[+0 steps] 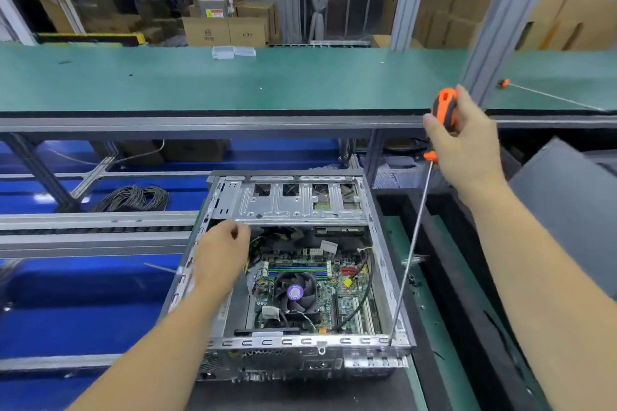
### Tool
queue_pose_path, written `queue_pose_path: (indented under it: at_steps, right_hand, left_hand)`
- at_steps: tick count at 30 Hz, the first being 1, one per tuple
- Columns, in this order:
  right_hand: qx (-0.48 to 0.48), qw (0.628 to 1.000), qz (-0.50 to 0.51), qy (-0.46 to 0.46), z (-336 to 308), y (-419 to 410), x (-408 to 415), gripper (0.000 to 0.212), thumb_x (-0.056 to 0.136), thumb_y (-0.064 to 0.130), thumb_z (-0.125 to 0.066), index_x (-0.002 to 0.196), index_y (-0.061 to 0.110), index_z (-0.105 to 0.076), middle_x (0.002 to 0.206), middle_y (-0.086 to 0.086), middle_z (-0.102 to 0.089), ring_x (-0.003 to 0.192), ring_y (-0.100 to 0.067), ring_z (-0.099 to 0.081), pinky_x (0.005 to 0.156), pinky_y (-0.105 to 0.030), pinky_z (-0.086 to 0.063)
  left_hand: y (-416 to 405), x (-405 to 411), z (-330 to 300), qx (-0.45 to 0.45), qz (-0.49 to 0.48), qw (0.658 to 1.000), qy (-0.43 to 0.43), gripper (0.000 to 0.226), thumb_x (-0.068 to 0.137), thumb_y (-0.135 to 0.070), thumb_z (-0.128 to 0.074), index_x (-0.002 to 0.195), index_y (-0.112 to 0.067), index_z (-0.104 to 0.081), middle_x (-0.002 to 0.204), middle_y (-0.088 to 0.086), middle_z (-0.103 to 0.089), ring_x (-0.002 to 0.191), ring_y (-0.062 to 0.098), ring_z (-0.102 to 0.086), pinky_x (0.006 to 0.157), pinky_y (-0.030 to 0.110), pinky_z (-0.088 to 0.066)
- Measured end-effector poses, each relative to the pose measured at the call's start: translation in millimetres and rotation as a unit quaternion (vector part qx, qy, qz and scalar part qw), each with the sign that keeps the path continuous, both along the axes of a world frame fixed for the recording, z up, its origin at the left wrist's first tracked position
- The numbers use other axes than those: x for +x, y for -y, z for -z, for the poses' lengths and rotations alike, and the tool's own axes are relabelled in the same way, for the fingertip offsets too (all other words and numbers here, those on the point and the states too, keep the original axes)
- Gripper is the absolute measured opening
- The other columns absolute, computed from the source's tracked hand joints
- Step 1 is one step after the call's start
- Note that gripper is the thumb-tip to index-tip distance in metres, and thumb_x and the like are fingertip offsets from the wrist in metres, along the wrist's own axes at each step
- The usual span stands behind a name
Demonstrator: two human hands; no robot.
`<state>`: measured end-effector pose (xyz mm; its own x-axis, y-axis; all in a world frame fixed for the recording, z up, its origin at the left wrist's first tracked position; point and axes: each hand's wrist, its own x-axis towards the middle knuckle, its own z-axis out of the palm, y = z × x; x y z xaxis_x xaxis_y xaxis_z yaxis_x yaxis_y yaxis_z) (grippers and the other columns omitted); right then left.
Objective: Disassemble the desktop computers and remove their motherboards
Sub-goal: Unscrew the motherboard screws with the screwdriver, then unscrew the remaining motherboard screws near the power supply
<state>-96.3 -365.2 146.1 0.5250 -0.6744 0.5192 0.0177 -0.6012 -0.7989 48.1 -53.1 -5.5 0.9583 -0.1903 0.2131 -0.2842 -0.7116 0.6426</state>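
- The open silver metal desktop computer case [293, 277] lies on the dark surface [300, 394]; its green motherboard [334, 290] is still mounted inside, under a black cooling fan with a purple label [295, 292].
- The right hand [467, 140] has its grip curled round the orange-and-black handle of a long-shafted screwdriver [444, 108], whose tip meets the case's near right corner.
- The left hand [220, 253] rests on the case's left wall, fingers curled; whether they pinch anything I cannot tell.
- To do this well, I judge: seat the tip squarely, keep the shaft in line with the screw, brace the case against twisting.
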Motion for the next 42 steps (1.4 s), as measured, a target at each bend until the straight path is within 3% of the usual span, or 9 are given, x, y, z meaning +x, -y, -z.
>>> queue_pose_path:
  at_steps: [5, 12, 16, 22, 25, 29, 33, 38, 42]
  right_hand:
    - [0.144, 0.989, 0.009, -0.026, 73.4, 35.5, -19.2, 0.063, 0.095, 0.027, -0.065, 0.151, 0.029, -0.037, 0.097, 0.014, -0.065, 0.087, -0.012, -0.06, 0.05, -0.016, -0.05]
    - [0.227, 0.941, -0.005, -0.252, 206.6, 31.7, -24.7, 0.066, 0.094, 0.025, -0.068, 0.152, 0.025, -0.037, 0.126, -0.002, -0.064, 0.103, -0.022, -0.064, 0.076, -0.036, -0.057]
    - [0.168, 0.902, -0.029, -0.396, 258.2, 17.2, -11.7, 0.069, 0.09, 0.015, -0.071, 0.152, 0.013, -0.039, 0.142, -0.009, -0.056, 0.127, -0.026, -0.054, 0.108, -0.032, -0.04]
    - [0.108, 0.9, -0.013, -0.423, 266.9, 11.0, -12.8, 0.026, 0.087, 0.013, -0.07, 0.112, 0.01, -0.07, 0.087, -0.001, -0.066, 0.083, -0.019, -0.062, 0.07, -0.021, -0.04]
    - [0.248, 0.942, 0.058, -0.217, 233.6, 3.8, -10.5, 0.021, 0.096, 0.023, -0.062, 0.106, 0.008, -0.072, 0.094, -0.007, -0.069, 0.076, -0.012, -0.065, 0.067, -0.017, -0.047]
    - [0.697, 0.706, -0.068, 0.101, 187.8, -9.8, -10.1, 0.037, 0.104, 0.032, -0.044, 0.102, 0.001, -0.064, 0.097, -0.016, -0.066, 0.094, -0.027, -0.063, 0.084, -0.035, -0.049]
    - [0.759, 0.641, -0.019, 0.111, 177.7, -6.1, -27.9, 0.027, 0.103, 0.022, -0.041, 0.097, 0.006, -0.062, 0.095, -0.01, -0.066, 0.095, -0.027, -0.063, 0.092, -0.037, -0.048]
    - [0.742, 0.659, 0.076, 0.097, 207.1, 17.9, -40.4, 0.03, 0.103, 0.007, -0.039, 0.076, 0.012, -0.051, 0.07, -0.007, -0.054, 0.059, -0.018, -0.054, 0.057, -0.027, -0.052]
    - [0.763, 0.627, 0.146, 0.058, 243.8, 37.5, -68.3, 0.036, 0.107, 0.019, -0.035, 0.121, -0.008, -0.055, 0.112, -0.022, -0.061, 0.115, -0.035, -0.061, 0.098, -0.044, -0.05]
  left_hand:
    - [89.1, -29.7, -33.6, -0.459, -0.078, 0.795, -0.389, 0.021, 0.094, -0.004, -0.034, 0.085, -0.006, -0.053, 0.053, 0.0, -0.034, 0.036, 0.012, -0.028, 0.039, 0.022, -0.02]
    - [146.7, -76.5, -34.4, -0.52, -0.059, 0.662, -0.537, 0.03, 0.1, 0.01, -0.028, 0.106, 0.006, -0.056, 0.077, 0.01, -0.044, 0.062, 0.017, -0.032, 0.055, 0.027, -0.034]
    - [158.4, -84.4, -28.0, -0.482, -0.022, 0.689, -0.541, 0.025, 0.102, 0.011, -0.034, 0.104, 0.006, -0.058, 0.095, 0.016, -0.061, 0.083, 0.025, -0.06, 0.076, 0.034, -0.056]
    - [172.1, -80.8, -22.4, -0.495, 0.042, 0.706, -0.504, 0.023, 0.104, 0.004, -0.038, 0.111, 0.006, -0.059, 0.107, 0.016, -0.071, 0.11, 0.024, -0.067, 0.087, 0.029, -0.058]
    - [186.7, -83.5, -19.9, -0.442, 0.082, 0.787, -0.423, 0.019, 0.101, 0.005, -0.048, 0.105, 0.001, -0.066, 0.094, 0.015, -0.075, 0.091, 0.022, -0.075, 0.075, 0.024, -0.061]
    - [216.0, -92.3, -19.9, -0.109, 0.286, 0.937, -0.17, 0.023, 0.099, -0.005, -0.049, 0.102, -0.011, -0.072, 0.099, 0.006, -0.073, 0.094, 0.021, -0.07, 0.085, 0.035, -0.057]
    - [240.4, -114.7, -13.5, 0.174, 0.4, 0.899, -0.04, 0.021, 0.094, -0.005, -0.046, 0.098, -0.011, -0.065, 0.101, 0.009, -0.069, 0.096, 0.031, -0.063, 0.082, 0.04, -0.053]
    - [255.4, -135.5, -6.9, 0.107, 0.427, 0.894, -0.088, 0.028, 0.103, -0.027, -0.038, 0.11, -0.018, -0.064, 0.108, 0.001, -0.069, 0.1, 0.025, -0.061, 0.088, 0.043, -0.052]
    - [250.1, -118.6, -10.0, 0.067, 0.402, 0.913, -0.027, 0.03, 0.102, -0.032, -0.04, 0.122, -0.025, -0.062, 0.119, -0.006, -0.067, 0.111, 0.018, -0.058, 0.094, 0.039, -0.05]
